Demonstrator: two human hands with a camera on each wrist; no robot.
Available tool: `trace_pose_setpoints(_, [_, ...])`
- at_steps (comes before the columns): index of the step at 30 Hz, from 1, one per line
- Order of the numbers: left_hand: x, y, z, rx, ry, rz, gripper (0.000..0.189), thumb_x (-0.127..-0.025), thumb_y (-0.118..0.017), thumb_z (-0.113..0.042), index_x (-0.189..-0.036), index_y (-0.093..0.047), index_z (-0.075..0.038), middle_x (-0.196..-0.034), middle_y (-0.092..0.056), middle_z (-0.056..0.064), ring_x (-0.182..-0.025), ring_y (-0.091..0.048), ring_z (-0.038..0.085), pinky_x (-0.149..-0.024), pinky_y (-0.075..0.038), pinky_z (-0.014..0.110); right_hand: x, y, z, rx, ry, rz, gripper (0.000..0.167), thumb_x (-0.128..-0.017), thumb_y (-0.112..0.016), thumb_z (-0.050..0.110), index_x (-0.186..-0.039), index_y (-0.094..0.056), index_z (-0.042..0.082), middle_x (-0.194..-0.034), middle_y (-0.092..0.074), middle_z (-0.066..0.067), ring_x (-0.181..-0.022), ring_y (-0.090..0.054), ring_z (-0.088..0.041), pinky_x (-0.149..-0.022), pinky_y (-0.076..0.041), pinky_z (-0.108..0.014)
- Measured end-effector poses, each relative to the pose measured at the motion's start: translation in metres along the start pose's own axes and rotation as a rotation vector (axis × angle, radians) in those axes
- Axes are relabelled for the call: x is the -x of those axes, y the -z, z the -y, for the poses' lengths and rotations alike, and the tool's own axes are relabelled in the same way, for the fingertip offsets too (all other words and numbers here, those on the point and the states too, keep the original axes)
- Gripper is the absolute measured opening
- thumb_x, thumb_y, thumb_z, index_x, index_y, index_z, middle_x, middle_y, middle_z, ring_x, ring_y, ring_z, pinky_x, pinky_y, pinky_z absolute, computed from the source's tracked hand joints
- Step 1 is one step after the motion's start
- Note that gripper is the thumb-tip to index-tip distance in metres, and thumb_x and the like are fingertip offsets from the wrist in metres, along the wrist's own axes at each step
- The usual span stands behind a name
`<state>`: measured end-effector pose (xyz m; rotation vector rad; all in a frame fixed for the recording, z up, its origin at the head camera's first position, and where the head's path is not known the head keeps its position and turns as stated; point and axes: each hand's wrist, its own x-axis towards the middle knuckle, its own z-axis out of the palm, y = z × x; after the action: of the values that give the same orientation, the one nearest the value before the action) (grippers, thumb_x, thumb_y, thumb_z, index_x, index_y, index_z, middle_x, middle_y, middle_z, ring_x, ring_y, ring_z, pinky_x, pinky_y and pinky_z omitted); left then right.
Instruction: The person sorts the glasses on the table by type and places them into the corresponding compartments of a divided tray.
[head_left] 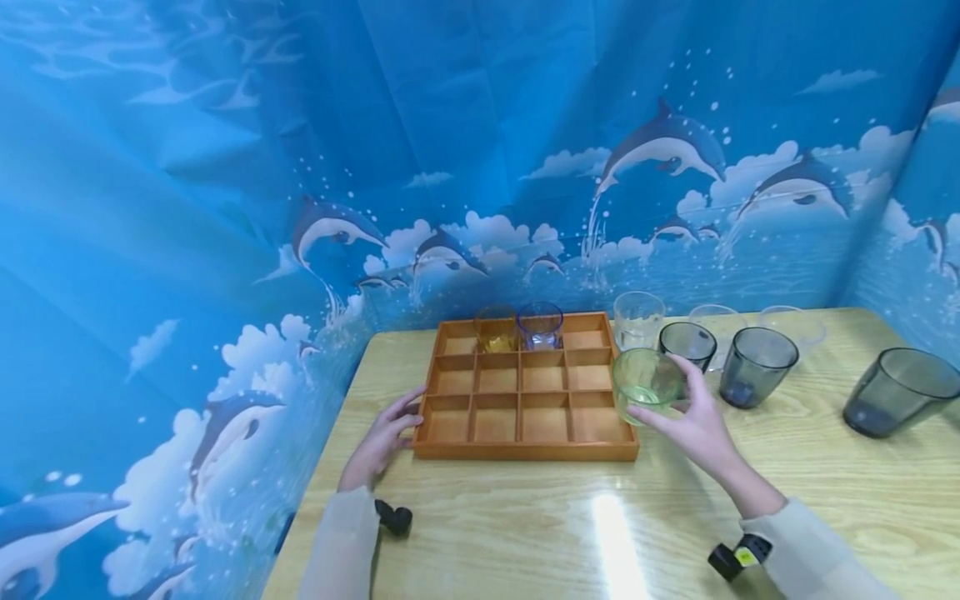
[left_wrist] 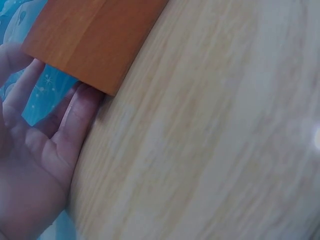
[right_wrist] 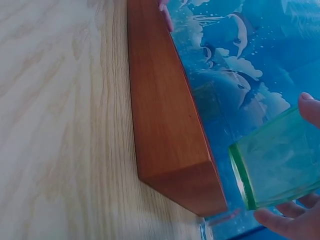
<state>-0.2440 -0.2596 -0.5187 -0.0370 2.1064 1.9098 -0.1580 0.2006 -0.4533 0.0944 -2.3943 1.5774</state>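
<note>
My right hand (head_left: 697, 425) holds a clear green glass (head_left: 643, 385) between thumb and fingers, over the right edge of a wooden compartment tray (head_left: 525, 452). The right wrist view shows this green glass (right_wrist: 280, 155) tilted on its side beyond the tray's corner (right_wrist: 175, 172). At the tray's left side rests my left hand (head_left: 384, 440). Its extended fingers (left_wrist: 75, 112) touch the tray's wall in the left wrist view. An amber glass (head_left: 497, 335) stands in the back row's second compartment from the left, and a blue-rimmed glass (head_left: 542, 333) in the third.
Right of the tray stand a clear tumbler (head_left: 637, 312), a small dark grey glass (head_left: 688, 340), a larger grey glass (head_left: 756, 367) and two more clear glasses behind. Another grey glass (head_left: 896, 396) is at far right. A dolphin-print curtain (head_left: 480, 167) hangs behind the table (head_left: 487, 517).
</note>
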Motion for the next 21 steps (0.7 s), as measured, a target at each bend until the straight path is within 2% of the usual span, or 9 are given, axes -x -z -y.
trace_pose_setpoints(8, [-0.001,0.001,-0.001,-0.001,0.010,-0.004,0.050,-0.089,-0.060,-0.019,-0.136,-0.048,-0.028,-0.137,-0.040,0.010,-0.118,-0.043,0.030,-0.079,-0.046,0.041,-0.024,-0.024,-0.001,-0.039,0.009,-0.020,0.097,-0.073,-0.079,0.028,-0.147,-0.018,0.010,-0.137,-0.033,-0.021,-0.118,-0.038,-0.038,-0.089,-0.037,-0.052])
trace_pose_setpoints(15, [-0.001,0.002,-0.001,-0.004,0.007,-0.005,0.049,-0.089,-0.059,-0.018,-0.136,-0.048,-0.027,-0.137,-0.040,0.010,-0.118,-0.043,0.030,-0.079,-0.046,0.041,-0.053,-0.044,-0.002,-0.069,0.001,-0.060,0.097,-0.072,-0.079,0.035,-0.146,-0.021,0.010,-0.136,-0.035,-0.017,-0.118,-0.039,-0.035,-0.089,-0.038,-0.051])
trace_pose_setpoints(21, [-0.001,0.003,0.002,0.005,0.005,0.018,0.051,-0.089,-0.060,-0.018,-0.137,-0.047,-0.026,-0.139,-0.038,0.010,-0.120,-0.040,0.031,-0.081,-0.045,0.042,-0.075,-0.057,-0.006,-0.010,-0.010,-0.071,0.099,-0.072,-0.078,0.041,-0.146,-0.019,0.010,-0.142,-0.026,-0.020,-0.125,-0.032,-0.038,-0.093,-0.035,-0.055])
